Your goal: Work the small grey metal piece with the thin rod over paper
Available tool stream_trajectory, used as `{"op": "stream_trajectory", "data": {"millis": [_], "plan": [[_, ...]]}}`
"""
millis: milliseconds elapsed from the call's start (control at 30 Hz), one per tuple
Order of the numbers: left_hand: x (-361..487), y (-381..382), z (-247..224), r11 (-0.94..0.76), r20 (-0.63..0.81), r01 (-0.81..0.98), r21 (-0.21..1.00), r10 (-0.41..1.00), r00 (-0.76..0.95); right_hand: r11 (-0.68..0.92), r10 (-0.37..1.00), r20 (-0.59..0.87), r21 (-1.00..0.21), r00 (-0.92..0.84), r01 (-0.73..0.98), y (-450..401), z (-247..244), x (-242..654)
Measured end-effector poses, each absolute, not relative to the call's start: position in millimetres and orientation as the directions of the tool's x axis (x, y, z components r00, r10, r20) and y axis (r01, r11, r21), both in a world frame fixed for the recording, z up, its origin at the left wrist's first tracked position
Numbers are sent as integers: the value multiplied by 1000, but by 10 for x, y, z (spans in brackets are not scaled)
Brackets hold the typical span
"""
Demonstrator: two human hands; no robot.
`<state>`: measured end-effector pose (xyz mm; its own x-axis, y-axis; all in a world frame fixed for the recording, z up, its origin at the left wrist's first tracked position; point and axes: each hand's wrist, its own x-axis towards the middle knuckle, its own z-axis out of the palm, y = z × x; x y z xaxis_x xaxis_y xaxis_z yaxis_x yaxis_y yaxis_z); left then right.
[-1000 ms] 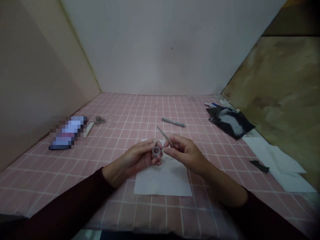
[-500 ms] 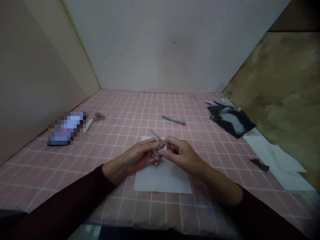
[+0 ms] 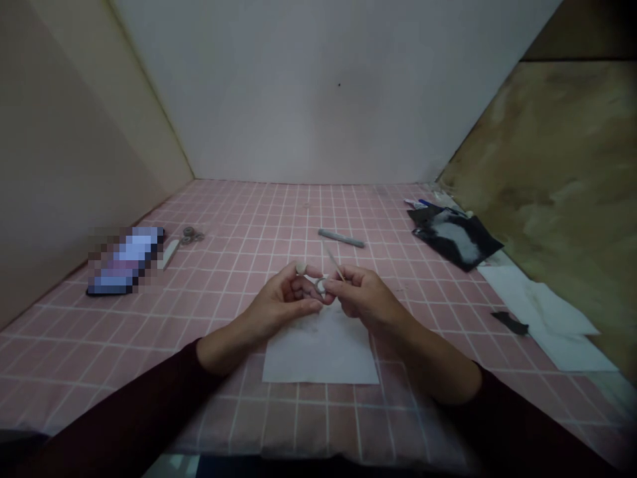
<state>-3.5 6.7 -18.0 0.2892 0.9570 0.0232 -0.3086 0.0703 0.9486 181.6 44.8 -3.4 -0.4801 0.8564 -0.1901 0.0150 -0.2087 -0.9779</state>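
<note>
My left hand (image 3: pixel 283 299) holds a small grey ring (image 3: pixel 321 286) in its fingertips, and most of the ring is hidden by my fingers. My right hand (image 3: pixel 365 297) pinches a thin, pointed metal tool, probably a needle file (image 3: pixel 334 262), which stands tilted up with its tip away from me. Its lower end is hidden by my fingers, and it is close to the ring. I cannot tell whether they touch. Both hands hover close together above a white paper sheet (image 3: pixel 319 352).
A pink grid mat (image 3: pixel 259 219) covers the surface between pale walls. A grey marker-like stick (image 3: pixel 341 238) lies ahead. At left are a pixelated object (image 3: pixel 124 260), a white stick (image 3: pixel 169 253) and small metal rings (image 3: pixel 189 235). At right are a black pouch (image 3: pixel 455 236), white paper (image 3: pixel 547 318) and a black scrap (image 3: pixel 508 323).
The ring has turned and is now mostly covered by my fingers. The thin tool stands more upright, and my hands have come closer together.
</note>
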Motion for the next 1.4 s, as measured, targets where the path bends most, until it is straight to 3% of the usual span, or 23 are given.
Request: {"op": "stream_trajectory", "data": {"millis": [100,533,900,1200,1400], "plan": [[-23,53,-177,-1,83,-291,957,959,270,-199,845,-181,-980,-503,18,418,-21,1811],[-95,94,-221,46,35,-195,980,918,395,-37,839,-139,-979,-526,200,424,-15,1825],[-118,65,-77,113,-4,-295,949,938,347,-113,797,-94,-994,-596,5,513,48,1963],[-200,123,-132,274,-96,-401,874,907,410,253,672,-25,-931,-740,262,606,372,2322],[-197,145,-138,287,-108,-433,855,913,393,351,597,-78,-869,-799,348,615,474,2513]]}}
